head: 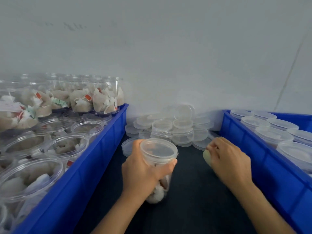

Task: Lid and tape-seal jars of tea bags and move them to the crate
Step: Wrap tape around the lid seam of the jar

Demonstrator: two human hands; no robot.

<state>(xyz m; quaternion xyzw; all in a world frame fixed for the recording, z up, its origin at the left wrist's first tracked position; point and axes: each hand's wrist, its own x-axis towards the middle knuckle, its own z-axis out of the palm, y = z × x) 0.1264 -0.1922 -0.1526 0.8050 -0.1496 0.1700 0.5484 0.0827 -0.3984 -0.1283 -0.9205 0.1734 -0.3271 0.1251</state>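
No readable text, brand or number appears; small red tags (88,97) on the tea bags are too blurred to read.

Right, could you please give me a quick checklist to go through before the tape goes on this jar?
1. Jar held steady: ok. The left hand grips the jar of tea bags around its upper body.
2. Lid on the jar: ok, the clear lid covers the mouth; whether it is fully tight, cannot tell.
3. Tape in hand: the right hand holds a pale roll-like object; whether it is tape, cannot tell.
4. Free tape end ready: cannot tell, blurred.
5. Room in the right blue crate: cannot tell; the visible part holds lidded jars.
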